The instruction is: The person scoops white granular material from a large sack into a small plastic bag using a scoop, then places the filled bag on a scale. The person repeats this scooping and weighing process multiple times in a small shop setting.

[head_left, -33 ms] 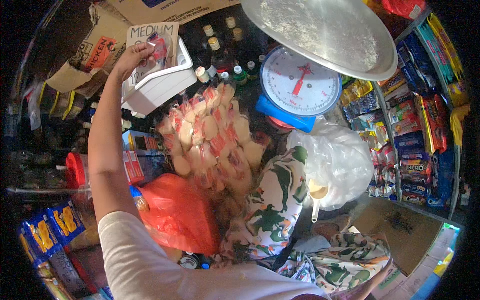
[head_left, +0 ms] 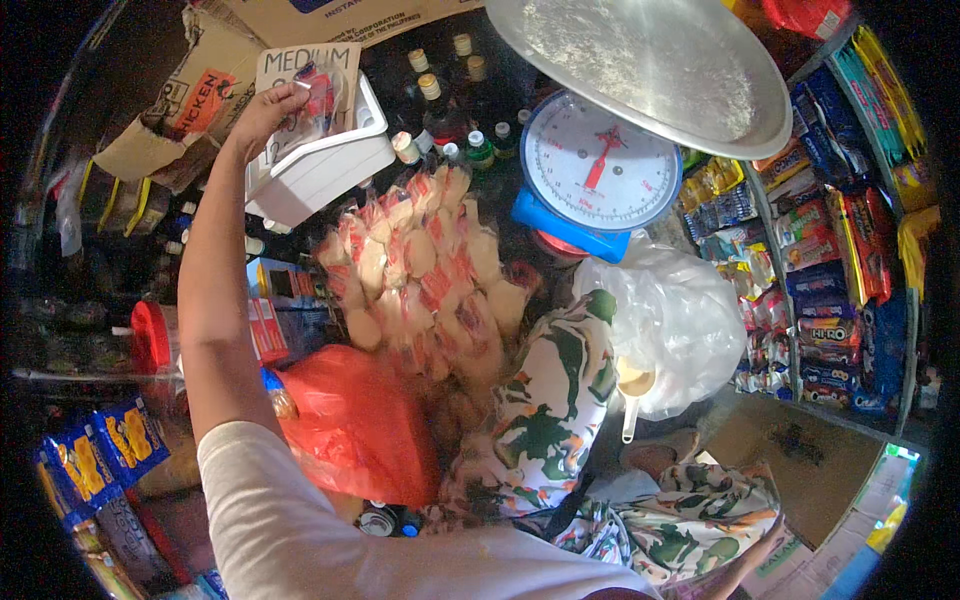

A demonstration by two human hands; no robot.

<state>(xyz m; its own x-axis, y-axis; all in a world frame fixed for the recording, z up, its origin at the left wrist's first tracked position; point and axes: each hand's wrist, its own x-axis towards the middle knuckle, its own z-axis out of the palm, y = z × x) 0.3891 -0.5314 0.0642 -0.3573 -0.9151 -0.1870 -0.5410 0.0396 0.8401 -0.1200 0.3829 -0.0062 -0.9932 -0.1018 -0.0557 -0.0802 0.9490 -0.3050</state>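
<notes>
My left hand (head_left: 268, 116) is stretched out at the upper left. Its thumb and fingers pinch a small clear plastic packet (head_left: 318, 98) with something red and dark in it. The packet is held over a white plastic tub (head_left: 325, 178), in front of a hand-lettered cardboard sign (head_left: 283, 60) standing at the tub. What lies inside the tub is hidden. At the lower right, part of my right hand (head_left: 768, 548) shows beside my patterned trousers (head_left: 690, 535) and a cardboard box (head_left: 800, 455). Its fingers are hidden.
Ahead stands a blue dial scale (head_left: 603, 165) under a metal pan (head_left: 650, 75) dusted white. Several tan packs with red labels (head_left: 420, 265) lie in the middle, near a red plastic bag (head_left: 350, 420). A scoop (head_left: 632, 395) rests against a clear bag (head_left: 685, 330). Bottles (head_left: 430, 95) stand behind.
</notes>
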